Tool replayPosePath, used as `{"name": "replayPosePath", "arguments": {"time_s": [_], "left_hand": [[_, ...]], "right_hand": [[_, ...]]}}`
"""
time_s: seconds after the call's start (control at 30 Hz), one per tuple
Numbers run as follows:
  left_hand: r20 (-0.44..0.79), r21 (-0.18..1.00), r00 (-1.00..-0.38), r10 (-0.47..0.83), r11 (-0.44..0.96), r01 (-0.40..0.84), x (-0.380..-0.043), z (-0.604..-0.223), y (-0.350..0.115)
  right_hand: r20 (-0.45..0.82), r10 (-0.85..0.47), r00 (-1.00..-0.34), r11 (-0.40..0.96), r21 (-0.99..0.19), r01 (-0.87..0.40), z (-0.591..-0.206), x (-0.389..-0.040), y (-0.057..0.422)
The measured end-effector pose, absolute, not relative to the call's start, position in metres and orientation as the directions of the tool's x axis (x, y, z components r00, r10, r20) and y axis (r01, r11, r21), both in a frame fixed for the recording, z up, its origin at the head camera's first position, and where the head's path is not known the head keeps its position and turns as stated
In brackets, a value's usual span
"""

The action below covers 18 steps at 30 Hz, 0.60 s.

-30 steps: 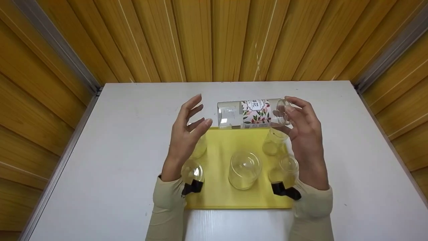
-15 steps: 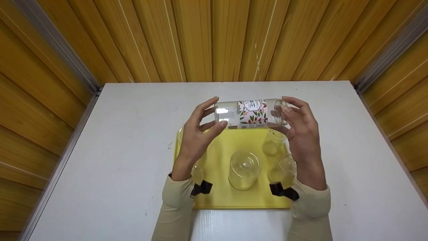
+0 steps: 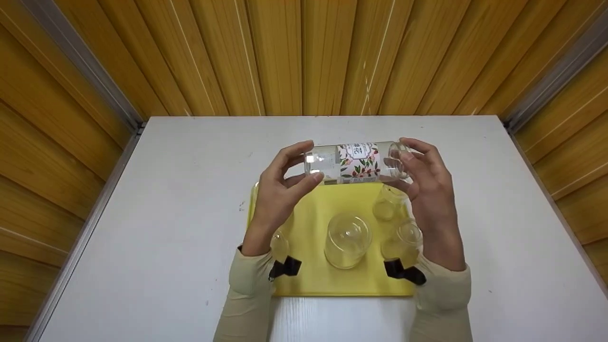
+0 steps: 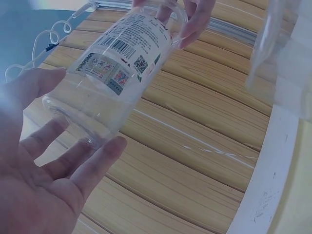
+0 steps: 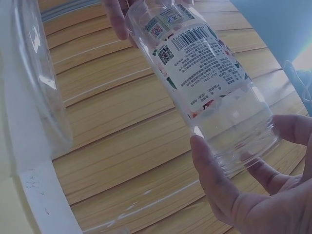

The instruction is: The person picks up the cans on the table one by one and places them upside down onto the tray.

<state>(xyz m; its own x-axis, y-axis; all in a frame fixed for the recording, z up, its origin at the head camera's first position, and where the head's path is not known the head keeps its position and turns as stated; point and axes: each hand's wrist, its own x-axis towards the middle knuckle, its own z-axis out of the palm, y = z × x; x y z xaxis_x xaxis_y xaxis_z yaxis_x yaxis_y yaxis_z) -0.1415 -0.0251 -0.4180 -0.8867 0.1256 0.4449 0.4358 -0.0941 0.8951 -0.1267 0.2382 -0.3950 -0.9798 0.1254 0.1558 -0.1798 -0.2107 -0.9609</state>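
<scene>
A clear jar [image 3: 359, 162] with a flowered paper label lies sideways in the air above the back of the yellow tray [image 3: 308, 280]. My left hand [image 3: 280, 187] grips its base end, thumb in front and fingers behind. At the other end, my right hand [image 3: 430, 190] holds the rim between thumb and fingers. The left wrist view shows the jar's [image 4: 114, 61] barcode side and fingertips around its base. In the right wrist view the jar's [image 5: 209, 92] printed text faces the camera, and the right fingers curl round the rim end.
A clear glass vessel [image 3: 348, 241] stands mid-tray. Two more, one glass [image 3: 387, 204] and another glass [image 3: 401, 242], stand at the tray's right. Further glassware [image 3: 279, 244] at the left is partly hidden by my left arm. The white table [image 3: 142, 237] meets a wood-panelled wall [image 3: 323, 57].
My left hand has moved right from beside the jar and taken hold of its base end. The jar has turned slightly about its length. My right hand keeps its grip.
</scene>
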Motion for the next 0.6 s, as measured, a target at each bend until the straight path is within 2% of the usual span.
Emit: {"name": "replayPosePath", "arguments": {"time_s": [0.6], "left_hand": [[0.459, 0.888, -0.883, 0.101, -0.077, 0.453, -0.1399, -0.4161, -0.0287]], "right_hand": [[0.157, 0.143, -0.977, -0.090, -0.981, -0.171, -0.3878, -0.1192, 0.2433]]}}
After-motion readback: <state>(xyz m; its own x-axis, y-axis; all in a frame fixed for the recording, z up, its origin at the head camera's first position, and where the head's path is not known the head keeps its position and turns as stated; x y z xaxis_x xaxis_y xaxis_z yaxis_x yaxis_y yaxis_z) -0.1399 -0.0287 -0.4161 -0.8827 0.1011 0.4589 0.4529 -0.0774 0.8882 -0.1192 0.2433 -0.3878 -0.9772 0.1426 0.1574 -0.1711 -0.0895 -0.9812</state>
